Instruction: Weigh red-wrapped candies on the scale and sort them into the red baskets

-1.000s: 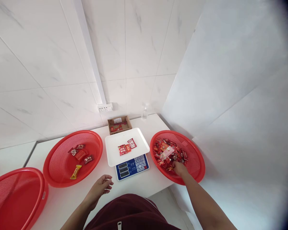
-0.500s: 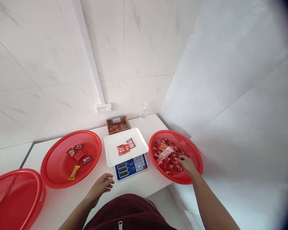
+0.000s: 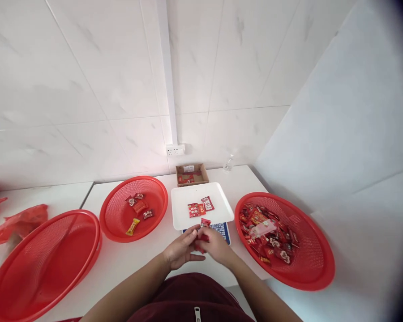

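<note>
Both hands meet in front of a scale (image 3: 225,233) with a white tray (image 3: 181,197) on top. My right hand (image 3: 216,245) is closed on a red candy packet (image 3: 205,222). Beside it, my left hand (image 3: 183,248) has its fingers apart and touches or nearly touches the packet's lower part; whether it bears any of it is unclear. On the tray lie a red packet (image 3: 193,210), a small orange-red one and a red-and-white one (image 3: 207,203). A red basket (image 3: 319,268) at the right holds many red packets.
A red basket (image 3: 109,194) holding several candies stands at left, with a larger red basket (image 3: 53,299) nearer me. Behind the tray are a cardboard box (image 3: 192,183) and clear bottle (image 3: 228,163). Red plastic bags (image 3: 23,221) lie far left.
My right hand has left the right basket and come to the middle with a red packet. My left hand has moved right to meet it. The view has turned left.
</note>
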Demonstrator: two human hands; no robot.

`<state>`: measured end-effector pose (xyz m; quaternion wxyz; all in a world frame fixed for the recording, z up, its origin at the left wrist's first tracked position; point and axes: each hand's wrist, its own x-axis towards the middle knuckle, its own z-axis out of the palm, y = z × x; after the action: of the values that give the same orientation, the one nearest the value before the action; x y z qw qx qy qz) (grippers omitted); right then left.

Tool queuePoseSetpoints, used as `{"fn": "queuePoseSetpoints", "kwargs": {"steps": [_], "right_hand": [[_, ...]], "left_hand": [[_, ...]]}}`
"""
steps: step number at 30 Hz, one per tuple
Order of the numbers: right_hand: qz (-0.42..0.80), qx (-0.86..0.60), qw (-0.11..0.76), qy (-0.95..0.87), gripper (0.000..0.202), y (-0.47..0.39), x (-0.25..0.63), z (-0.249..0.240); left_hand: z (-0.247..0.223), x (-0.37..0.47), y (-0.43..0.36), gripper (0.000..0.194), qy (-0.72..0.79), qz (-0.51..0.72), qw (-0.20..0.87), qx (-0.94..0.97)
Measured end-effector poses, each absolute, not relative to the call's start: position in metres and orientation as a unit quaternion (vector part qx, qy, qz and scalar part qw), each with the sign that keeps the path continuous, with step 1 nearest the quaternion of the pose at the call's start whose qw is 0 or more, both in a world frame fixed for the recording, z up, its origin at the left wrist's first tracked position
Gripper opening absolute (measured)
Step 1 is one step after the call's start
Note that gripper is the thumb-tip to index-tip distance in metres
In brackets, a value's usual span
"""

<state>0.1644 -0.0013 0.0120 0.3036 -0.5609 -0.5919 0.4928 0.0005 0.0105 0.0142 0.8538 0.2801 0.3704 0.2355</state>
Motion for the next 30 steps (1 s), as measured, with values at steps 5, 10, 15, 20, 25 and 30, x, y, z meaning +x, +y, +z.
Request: {"fn": "queuePoseSetpoints", "kwargs": {"steps": [5, 10, 15, 20, 25, 30], "right_hand": [[0.448, -0.523, 0.286, -0.666, 0.029, 0.003, 0.139, 0.008], [0.522, -0.492, 0.337, -0.610, 0.032, 0.010, 0.145, 0.001], [0.633, -0.473, 0.349, -0.504, 0.033, 0.013, 0.146, 0.003], [0.547, -0.507, 0.354, -0.564, 0.023, 0.014, 0.144, 0.002], [0.462, -0.523, 0.333, -0.634, 0.021, 0.011, 0.141, -0.001], [0.501, -0.535, 0.346, -0.585, 0.021, 0.014, 0.151, -0.012]], "left_hand": [[-0.001, -0.009, 0.019, 0.028, 0.389, 0.299, 0.858, 0.151], [-0.006, -0.019, 0.025, 0.006, 0.419, 0.345, 0.838, 0.064], [-0.006, -0.019, 0.025, 0.007, 0.408, 0.359, 0.838, 0.052], [-0.005, -0.018, 0.022, 0.005, 0.413, 0.342, 0.839, 0.091], [-0.006, -0.016, 0.019, 0.011, 0.444, 0.319, 0.829, 0.120], [-0.009, -0.024, 0.018, 0.011, 0.466, 0.324, 0.815, 0.116]]}}
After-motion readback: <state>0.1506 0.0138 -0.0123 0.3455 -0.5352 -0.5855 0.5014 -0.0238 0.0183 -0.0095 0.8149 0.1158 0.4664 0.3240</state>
